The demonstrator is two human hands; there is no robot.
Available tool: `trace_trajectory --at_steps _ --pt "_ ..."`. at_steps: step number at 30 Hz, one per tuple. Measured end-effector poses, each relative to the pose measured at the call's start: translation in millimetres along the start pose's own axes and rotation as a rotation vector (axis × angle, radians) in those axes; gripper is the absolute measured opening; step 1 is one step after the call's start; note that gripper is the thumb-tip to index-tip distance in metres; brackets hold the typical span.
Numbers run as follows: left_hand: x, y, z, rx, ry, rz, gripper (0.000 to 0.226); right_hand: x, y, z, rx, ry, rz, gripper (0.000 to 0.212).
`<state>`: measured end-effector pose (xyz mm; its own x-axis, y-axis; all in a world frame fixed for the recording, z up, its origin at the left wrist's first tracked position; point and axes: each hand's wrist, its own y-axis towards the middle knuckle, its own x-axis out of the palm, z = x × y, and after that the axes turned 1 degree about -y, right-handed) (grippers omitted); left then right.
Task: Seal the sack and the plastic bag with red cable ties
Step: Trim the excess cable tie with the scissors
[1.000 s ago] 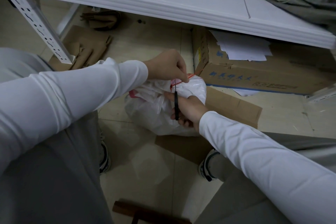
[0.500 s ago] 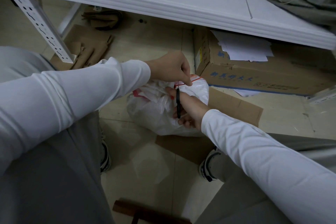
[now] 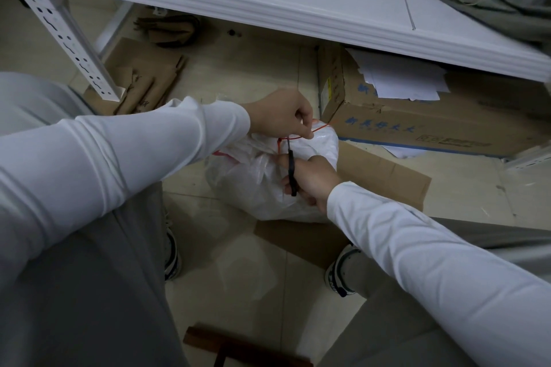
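The loose tail of a red cable tie [image 3: 320, 127] is pinched in the closed fingers [image 3: 305, 132] of the left hand [image 3: 281, 116], mid-frame. Black scissors [image 3: 292, 168] are gripped by the right hand [image 3: 310, 179], blades up at the tie; how far apart the blades are can't be told. The tie is looped on the neck of the white plastic bag [image 3: 247, 185], on the floor at frame center. Step judged: trimming excess tail. Next: tail kept taut, cut made near the lock. The sack can't be picked out with certainty.

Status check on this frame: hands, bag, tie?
Left hand pinching red cable tie tail taut. Right hand holding black scissors at the tie. White plastic bag cinched. Nothing in the way.
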<state>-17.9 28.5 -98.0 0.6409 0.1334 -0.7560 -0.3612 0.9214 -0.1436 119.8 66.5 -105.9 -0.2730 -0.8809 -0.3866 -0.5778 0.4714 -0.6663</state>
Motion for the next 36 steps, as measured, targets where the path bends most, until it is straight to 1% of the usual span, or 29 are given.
trace_trajectory --at_steps 5,10,12,14,18,21,25,28,36 --pt "3 2 -2 0.009 0.014 -0.016 0.014 0 0 2 -0.007 -0.048 0.015 0.039" --pt "3 5 1 0.02 0.034 0.021 0.013 -1 0 3 0.014 0.082 0.026 0.036" --pt "1 6 2 0.018 0.04 0.053 0.012 -3 1 1 0.033 0.111 0.015 0.039" --pt "-1 5 4 0.023 0.044 0.07 0.013 -4 3 -1 0.058 0.091 0.001 0.044" --pt "-3 3 4 0.028 0.046 0.07 0.015 -5 4 -5 0.108 0.071 -0.05 0.057" --pt "-4 2 3 0.024 0.028 0.068 0.014 -4 4 -7 0.13 0.058 -0.077 0.059" --pt "-3 0 2 0.023 0.005 0.064 0.011 0 7 -5 0.078 0.02 -0.049 0.052" --pt "0 0 1 0.026 0.025 0.071 0.012 4 3 -2 0.022 0.018 -0.001 0.044" --pt "5 5 -4 0.018 0.056 0.077 0.015 5 5 4 -0.015 0.008 0.046 0.042"
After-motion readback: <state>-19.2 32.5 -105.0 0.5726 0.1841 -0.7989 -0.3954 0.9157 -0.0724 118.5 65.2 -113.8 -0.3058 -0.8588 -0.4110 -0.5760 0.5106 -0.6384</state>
